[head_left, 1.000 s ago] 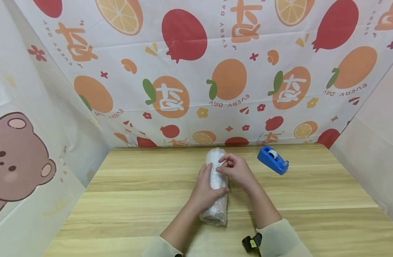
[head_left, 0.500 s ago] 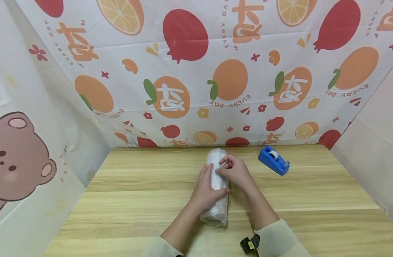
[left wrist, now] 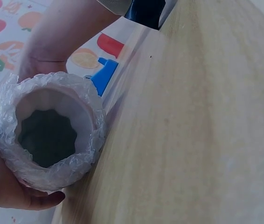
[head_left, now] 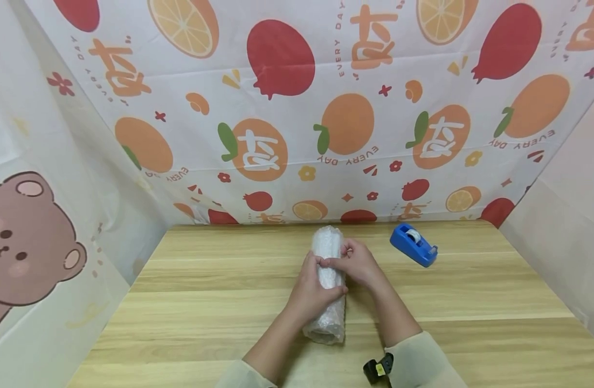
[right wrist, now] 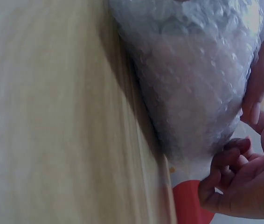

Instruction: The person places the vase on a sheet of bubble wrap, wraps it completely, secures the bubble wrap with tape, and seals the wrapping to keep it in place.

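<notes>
A vase-like hollow thing in bubble wrap [head_left: 329, 277] lies lengthwise on the table. Its near end, in the left wrist view, shows a fluted pale inside framed by crumpled bubble wrap [left wrist: 6, 121]. My left hand [head_left: 308, 290] grips it from the left, thumb across to its right side. On the far right side, my right hand [head_left: 359, 265] touches the wrap with its thumb reaching over the top to the left fingertips. Its other fingers [right wrist: 225, 163] curl close to the wrap; whether they pinch a bit of tape or film I cannot tell.
A blue tape dispenser [head_left: 413, 245] with a roll in it sits at the back right of the wooden table [head_left: 205, 302]. A fruit-print cloth [head_left: 287, 134] hangs behind the table's far edge. A black device [head_left: 378, 368] is strapped at the right wrist.
My right thumb has slid left over the wrap to the left fingertips, and the right fingers have dropped to the wrap's right side. The left hand keeps its grip; the wrapped thing stays put.
</notes>
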The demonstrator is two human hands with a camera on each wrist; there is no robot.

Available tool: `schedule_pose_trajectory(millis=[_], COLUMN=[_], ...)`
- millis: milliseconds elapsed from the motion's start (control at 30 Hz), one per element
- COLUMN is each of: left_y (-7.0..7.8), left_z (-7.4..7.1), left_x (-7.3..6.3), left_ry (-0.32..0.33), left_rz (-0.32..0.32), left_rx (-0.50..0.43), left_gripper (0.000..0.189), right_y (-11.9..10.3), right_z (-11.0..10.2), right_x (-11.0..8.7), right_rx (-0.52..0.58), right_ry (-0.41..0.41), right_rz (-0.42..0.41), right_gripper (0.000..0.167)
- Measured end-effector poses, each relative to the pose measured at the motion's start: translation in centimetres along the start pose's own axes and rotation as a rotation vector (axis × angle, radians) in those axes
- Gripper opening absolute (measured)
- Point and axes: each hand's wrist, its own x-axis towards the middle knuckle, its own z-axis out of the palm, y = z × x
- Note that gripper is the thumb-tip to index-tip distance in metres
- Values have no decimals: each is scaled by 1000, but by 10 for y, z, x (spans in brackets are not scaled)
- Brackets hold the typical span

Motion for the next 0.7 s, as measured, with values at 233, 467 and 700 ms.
schedule_pose_trajectory(millis=[233, 467, 700], left_y=[-1, -2, -2], left_z=[-1, 0, 1], left_x=[-1, -2, 1], left_ry=[-17, -14, -13], left_rz=[-15, 3, -6], left_rx=[19, 52, 48], left_gripper=[65, 62, 63], right_y=[12, 23, 23], right_z=[-4, -11, -17], right_x=[2, 5, 6], right_rx=[219, 331, 390], right_ry=[-153, -242, -314], right_rz=[44, 71, 39], right_gripper=[29, 21, 17])
